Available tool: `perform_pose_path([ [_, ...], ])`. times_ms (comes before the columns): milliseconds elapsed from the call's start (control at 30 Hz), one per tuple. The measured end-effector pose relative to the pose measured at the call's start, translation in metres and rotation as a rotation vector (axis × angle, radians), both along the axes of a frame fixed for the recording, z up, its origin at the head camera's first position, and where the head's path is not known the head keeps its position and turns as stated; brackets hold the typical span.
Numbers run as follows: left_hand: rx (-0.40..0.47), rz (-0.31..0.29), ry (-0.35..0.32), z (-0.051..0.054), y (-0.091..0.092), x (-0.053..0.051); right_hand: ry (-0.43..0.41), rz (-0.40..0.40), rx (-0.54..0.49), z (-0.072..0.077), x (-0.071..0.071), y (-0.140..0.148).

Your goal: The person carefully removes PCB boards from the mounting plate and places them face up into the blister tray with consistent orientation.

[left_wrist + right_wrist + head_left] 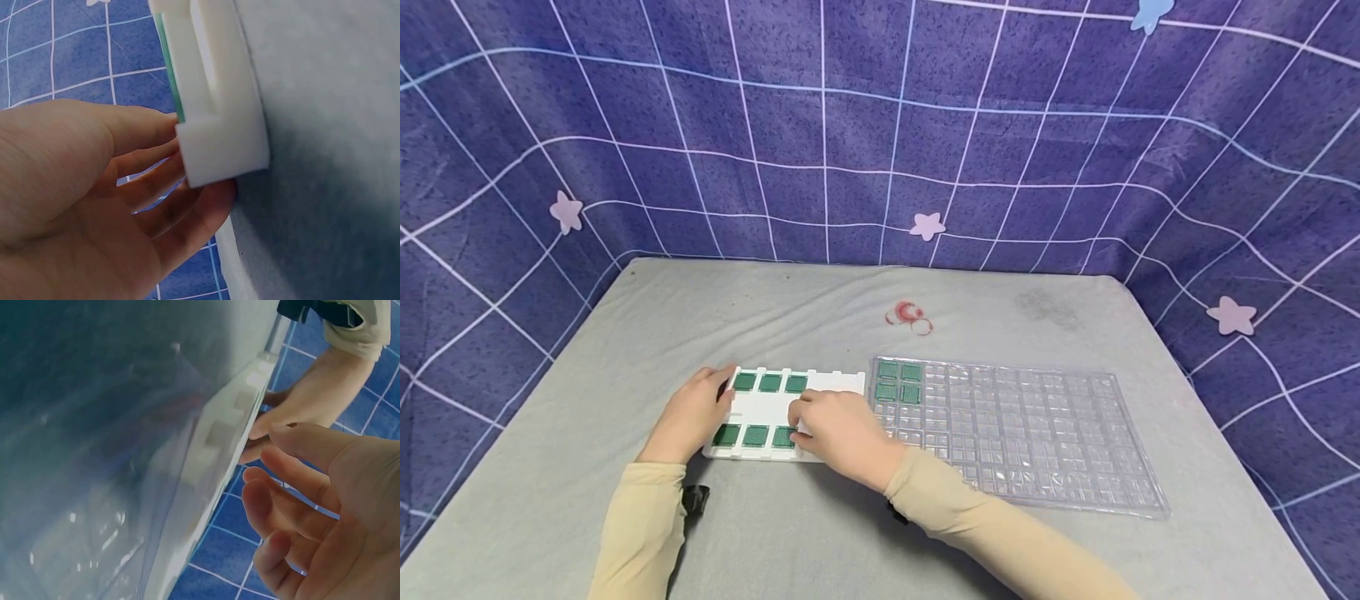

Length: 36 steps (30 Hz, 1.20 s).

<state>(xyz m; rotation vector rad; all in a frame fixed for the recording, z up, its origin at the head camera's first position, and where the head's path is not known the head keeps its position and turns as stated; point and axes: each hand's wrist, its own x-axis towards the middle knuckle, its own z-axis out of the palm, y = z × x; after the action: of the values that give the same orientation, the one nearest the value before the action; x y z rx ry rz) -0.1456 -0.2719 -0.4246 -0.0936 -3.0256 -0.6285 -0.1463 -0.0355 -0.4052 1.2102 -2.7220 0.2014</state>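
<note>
Green squares (756, 436) are sitting in the white tray (763, 406), and I am counting three in the far row and three in the near row, with the right hand hiding some of the near side. Four more squares (911, 393) are lying in the far left corner of the clear tray (1030, 433), just beside the white one. The left hand (692, 414) is curling its fingers and thumb around the white tray's left end. The right hand (842, 429) is hanging over the white tray, half open with bent fingers, and I am seeing nothing held in it. Its thumb is ending right by the third near square, but I am not able to tell if they are touching. I am worrying that a thumb bump could pop that square out of its slot. If the left hand is pushing too hard, the white tray could bang the clear one. I am also watching the right sleeve (985, 521), because it could be catching the clear tray's near edge and shaking its squares loose.
</note>
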Motion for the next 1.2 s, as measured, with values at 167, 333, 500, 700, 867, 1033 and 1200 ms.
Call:
perform_pose_path([
  [167, 0.006, 0.003, -0.002, 0.0, 0.001, 0.0, 0.002, 0.008, 0.009, -0.003, 0.002, -0.006],
  [333, 0.008, 0.006, -0.006, 0.0, 0.0, 0.001, 0.005, 0.021, 0.015, -0.006, 0.004, -0.01],
  [500, 0.013, 0.01, -0.007, -0.002, 0.0, 0.0, 0.004, 0.032, 0.02, -0.01, 0.007, -0.013],
  [700, 0.017, 0.021, -0.013, -0.003, 0.0, 0.0, 0.029, 0.004, 0.0, -0.014, 0.008, -0.013],
  [867, 0.023, 0.017, -0.003, -0.004, 0.0, 0.0, 0.055, -0.016, -0.013, -0.013, 0.009, -0.013],
  [1033, 0.026, 0.015, 0.005, -0.005, -0.001, 0.0, 0.052, -0.017, -0.011, -0.011, 0.009, -0.013],
  [1200, 0.023, 0.015, 0.001, -0.004, -0.001, -0.002, 0.051, -0.018, -0.011, -0.01, 0.008, -0.013],
])
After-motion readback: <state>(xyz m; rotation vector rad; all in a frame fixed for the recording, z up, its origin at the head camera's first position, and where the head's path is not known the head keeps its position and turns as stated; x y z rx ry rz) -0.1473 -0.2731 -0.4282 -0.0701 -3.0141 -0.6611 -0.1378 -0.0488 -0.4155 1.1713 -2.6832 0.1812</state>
